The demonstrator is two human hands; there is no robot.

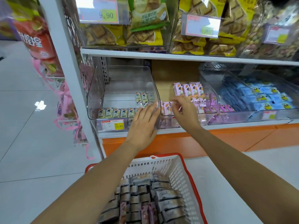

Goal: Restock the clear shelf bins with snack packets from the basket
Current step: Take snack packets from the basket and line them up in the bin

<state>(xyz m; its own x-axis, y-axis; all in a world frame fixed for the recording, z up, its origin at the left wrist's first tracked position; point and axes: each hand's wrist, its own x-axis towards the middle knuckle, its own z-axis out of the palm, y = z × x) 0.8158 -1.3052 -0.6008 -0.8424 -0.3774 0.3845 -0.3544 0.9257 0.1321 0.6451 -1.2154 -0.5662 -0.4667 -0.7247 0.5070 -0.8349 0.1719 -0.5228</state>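
1. Head camera shows me the left hand [144,125] with its fingers straight and close together, laid flat on the front corner of a clear bin [123,78].
2. Just left of those fingers I see a row of green packets [116,113] standing along the front of that bin. A few more stand just above the fingertips.
3. The right hand [186,110] reaches into the next bin [213,99]. Its fingers are bent and blurry, so I cannot tell if they pinch anything.
4. Pink packets [187,89] stand just behind those fingers, and more lie close by the fingertips.
5. Far to the right of both hands I see blue packets [265,97].
6. Below both wrists sits the white basket [176,170] with a red rim, well apart from the fingers. It holds many snack packets [168,196], packed in rows.
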